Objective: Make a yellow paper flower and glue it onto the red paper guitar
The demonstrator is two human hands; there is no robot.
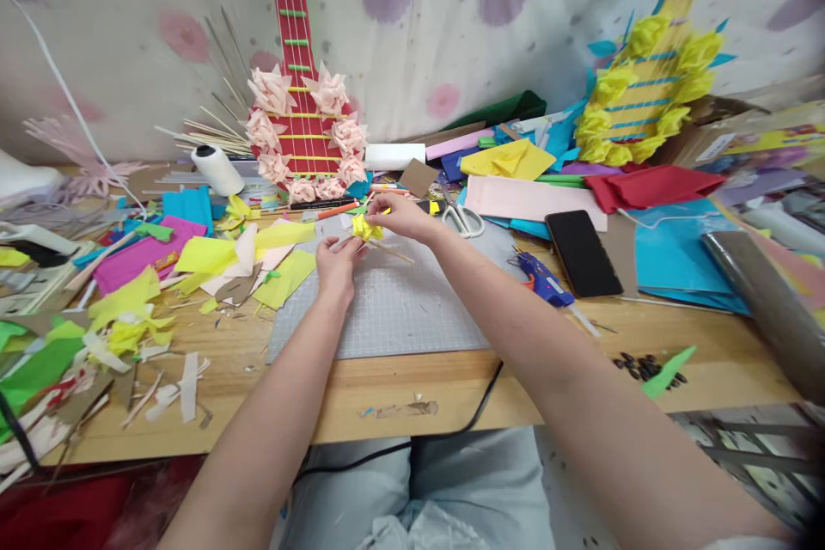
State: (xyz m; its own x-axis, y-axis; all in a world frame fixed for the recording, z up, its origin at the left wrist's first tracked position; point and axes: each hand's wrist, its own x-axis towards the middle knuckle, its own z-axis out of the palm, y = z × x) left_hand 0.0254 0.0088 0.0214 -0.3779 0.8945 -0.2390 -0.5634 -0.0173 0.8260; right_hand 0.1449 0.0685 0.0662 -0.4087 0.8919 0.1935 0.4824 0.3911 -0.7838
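A small yellow paper flower point(366, 228) on a thin wooden stick point(394, 252) is held over the grey cutting mat point(400, 309). My left hand point(338, 262) pinches it from below, fingers closed at the flower's base. Fingers of my right hand point(403, 215) are closed on the flower's top from the far side. Both forearms reach in from the near edge of the wooden table point(412, 387).
Scraps of coloured paper point(193, 262) litter the left. A red cardboard guitar with pink flowers point(302, 133), a yellow one point(644, 94), white spool point(217, 169), scissors point(461, 219), blue glue gun point(545, 279), black phone point(583, 252) and a foil roll point(766, 301) surround the mat.
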